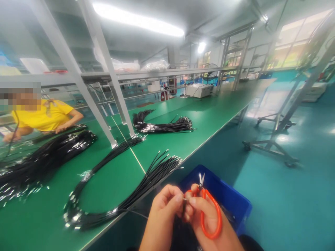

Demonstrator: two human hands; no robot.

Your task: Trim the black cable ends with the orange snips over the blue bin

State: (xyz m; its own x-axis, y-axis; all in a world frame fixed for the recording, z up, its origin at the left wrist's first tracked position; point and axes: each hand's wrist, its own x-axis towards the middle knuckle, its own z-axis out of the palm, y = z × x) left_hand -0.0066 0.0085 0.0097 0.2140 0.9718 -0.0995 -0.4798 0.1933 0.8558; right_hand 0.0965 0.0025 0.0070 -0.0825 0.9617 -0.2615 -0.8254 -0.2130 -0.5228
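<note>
Red-handled scissors [212,223] hang in my right hand [202,209], their small blades pointing up and slightly apart. The fingertips of my left hand [167,205] are pinched together and meet those of my right hand around the end of a thin dark cable. A black cable [137,213] runs from the table edge toward my left hand. Left of my hands, a curved bundle of black cables [104,214] with pale tips lies on the green table [107,188]. Further back rests a second bundle [167,127].
A blue bin [235,198] stands below my hands, beside the table. At the left, a person in a yellow shirt [49,116] handles a large black cable pile [52,153]. Metal shelf posts [115,80] rise from the table. A wheeled frame [272,146] stands at the right.
</note>
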